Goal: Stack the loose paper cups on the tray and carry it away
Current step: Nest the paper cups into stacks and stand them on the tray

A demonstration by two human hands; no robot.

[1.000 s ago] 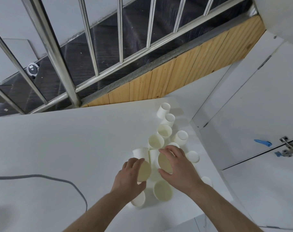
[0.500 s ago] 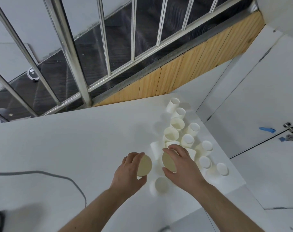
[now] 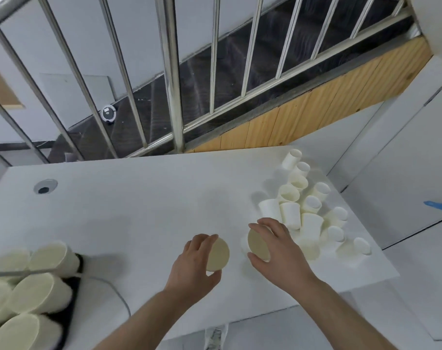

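While swinging left from the heap, gripped one paper cup in each hand. Curled the left hand (image 3: 192, 263) round the left cup (image 3: 218, 253), mouth toward the camera; wrapped the right hand (image 3: 278, 248) round the right cup (image 3: 258, 245) likewise, thumb below, fingers over the rim. Held both just apart over the white table (image 3: 139, 198), near its front edge. Compared with a second ago, drew both hands out of the loose cups (image 3: 303, 205), now well off to the right, and brought into view the dark tray (image 3: 77, 263) at lower left, already loaded with tray cups (image 3: 38, 294) lying on their sides. Judged as transfer under way: two more cups bound for the tray, many left in the heap, carrying not yet begun.
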